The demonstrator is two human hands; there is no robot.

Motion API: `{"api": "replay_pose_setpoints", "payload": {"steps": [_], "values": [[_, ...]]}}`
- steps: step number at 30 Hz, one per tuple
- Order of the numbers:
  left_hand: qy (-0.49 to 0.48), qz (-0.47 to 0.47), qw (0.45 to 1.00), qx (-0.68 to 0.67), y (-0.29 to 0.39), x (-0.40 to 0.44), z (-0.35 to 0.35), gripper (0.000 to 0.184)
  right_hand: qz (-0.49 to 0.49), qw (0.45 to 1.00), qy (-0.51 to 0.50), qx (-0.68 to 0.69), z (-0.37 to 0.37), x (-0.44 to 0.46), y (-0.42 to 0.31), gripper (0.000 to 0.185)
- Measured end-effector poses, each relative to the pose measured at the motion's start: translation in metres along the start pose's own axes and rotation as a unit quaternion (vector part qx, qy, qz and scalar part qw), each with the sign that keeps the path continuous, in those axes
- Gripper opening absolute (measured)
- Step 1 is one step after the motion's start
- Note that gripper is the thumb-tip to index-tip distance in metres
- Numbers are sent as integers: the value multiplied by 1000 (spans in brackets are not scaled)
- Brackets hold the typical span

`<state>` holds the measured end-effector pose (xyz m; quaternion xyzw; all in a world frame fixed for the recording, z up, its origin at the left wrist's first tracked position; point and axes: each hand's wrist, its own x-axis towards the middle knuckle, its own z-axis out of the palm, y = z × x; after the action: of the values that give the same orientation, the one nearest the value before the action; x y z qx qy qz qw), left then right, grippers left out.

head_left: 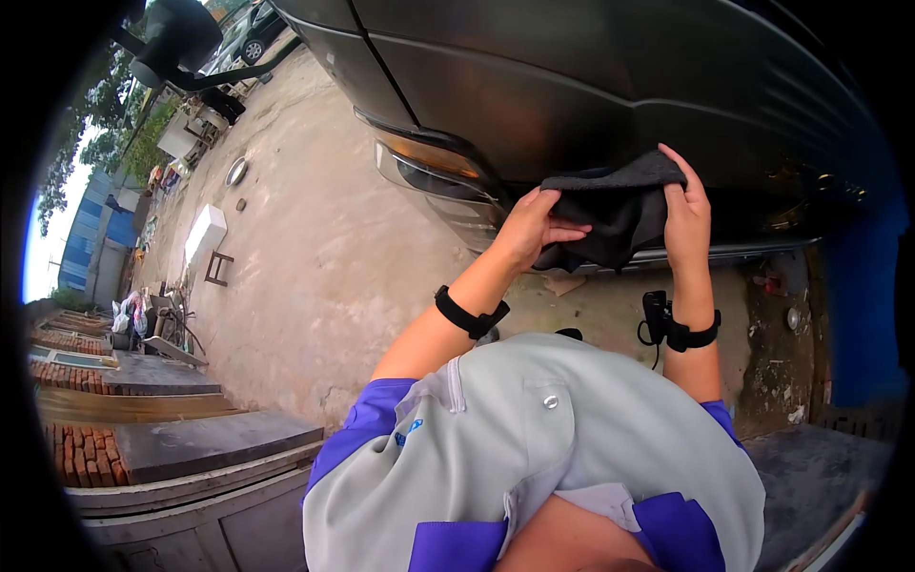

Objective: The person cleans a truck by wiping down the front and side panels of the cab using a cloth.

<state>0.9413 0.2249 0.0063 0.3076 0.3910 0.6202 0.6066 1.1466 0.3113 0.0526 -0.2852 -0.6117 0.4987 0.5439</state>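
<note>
A black cloth (610,219) hangs between my two hands in front of the dark vehicle (496,67). My left hand (529,229) pinches its left edge between thumb and fingers. At the opposite edge, my right hand (688,214) grips the cloth, thumb on the near side and one fingertip showing past the top. The cloth's upper edge is stretched across, and its lower part falls in loose folds. Close behind my left hand is the vehicle's lamp with an orange strip (434,155). Whether the cloth touches the body panel I cannot tell.
A dark mirror on an arm (181,48) juts out at upper left. On the concrete ground (286,191) stand a white box (205,232), a small wooden stool (218,269) and a round basin (236,172). Stacked bricks and slabs (191,443) lie at lower left. A blue surface (863,315) rises at right.
</note>
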Motion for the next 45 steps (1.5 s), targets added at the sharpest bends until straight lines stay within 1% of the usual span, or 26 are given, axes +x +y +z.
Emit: {"api": "replay_pose_setpoints", "payload": {"steps": [4, 5, 7, 8, 9, 11, 12, 13, 14, 15, 16, 17, 19, 21, 22, 23, 25, 26, 29, 30, 31, 34, 36, 39, 42, 45], "values": [[17, 225, 974, 33, 48, -25, -4, 21, -22, 997, -31, 61, 23, -2, -4, 39], [22, 277, 957, 86, 58, -31, -7, 21, -33, 996, -42, 76, 31, 0, -7, 39], [27, 375, 905, 197, 86, -42, -8, 20, -95, 983, -74, 135, 55, 6, -17, 37], [50, 408, 879, 244, 100, -47, -3, 25, -163, 980, -66, 91, 68, 7, -28, 38], [81, 455, 821, 335, 116, -49, -2, 30, -230, 971, -53, 46, 80, 9, -37, 39], [134, 531, 676, 494, 146, -50, -1, 42, -346, 934, -66, -58, 99, 18, -52, 44], [125, 569, 617, 529, 159, -47, 1, 57, -402, 908, -66, -97, 109, 26, -57, 47], [135, 570, 572, 574, 170, -48, 3, 62, -453, 878, -64, -140, 119, 33, -62, 50], [155, 601, 495, 608, 181, -38, 1, 66, -490, 843, -38, -220, 127, 37, -69, 55], [176, 628, 415, 635, 191, -27, -3, 71, -498, 827, -23, -261, 136, 39, -73, 62], [210, 611, 396, 652, 198, -17, -8, 74, -509, 813, -14, -281, 145, 46, -75, 63], [248, 623, 353, 653, 207, -2, -10, 72, -518, 800, -6, -303, 153, 55, -77, 65], [285, 569, 390, 665, 215, 21, -7, 68, -525, 767, 56, -365, 171, 74, -75, 64], [304, 598, 442, 596, 201, 36, 8, 69, -525, 732, 104, -421, 174, 86, -68, 61], [305, 588, 475, 579, 195, 38, 17, 70, -526, 714, 124, -445, 171, 90, -65, 60], [303, 627, 426, 577, 192, 43, 20, 71, -529, 694, 142, -467, 168, 94, -62, 59], [317, 637, 377, 593, 184, 52, 22, 76, -521, 688, 153, -481, 157, 94, -53, 57], [296, 616, 435, 586, 178, 53, 22, 79, -517, 689, 151, -485, 150, 95, -50, 56], [279, 633, 404, 599, 169, 58, 35, 80, -507, 699, 146, -482, 129, 96, -43, 56], [278, 616, 422, 605, 161, 57, 43, 80, -504, 708, 144, -474, 121, 96, -39, 57], [281, 609, 409, 619, 154, 63, 45, 80, -499, 717, 140, -466, 111, 96, -36, 58], [220, 635, 403, 621, 131, 77, 69, 82, -474, 762, 132, -420, 74, 96, -24, 63], [197, 628, 408, 633, 117, 84, 84, 80, -453, 754, 144, -454, 52, 94, -16, 65], [128, 602, 455, 644, 96, 91, 104, 74, -419, 748, 173, -485, 23, 90, -3, 62], [40, 608, 498, 617, 86, 87, 119, 64, -376, 755, 201, -499, 4, 77, -4, 57], [-65, 584, 531, 611, 103, 85, 104, 56, -382, 811, 148, -419, 11, 65, -25, 58]]}}
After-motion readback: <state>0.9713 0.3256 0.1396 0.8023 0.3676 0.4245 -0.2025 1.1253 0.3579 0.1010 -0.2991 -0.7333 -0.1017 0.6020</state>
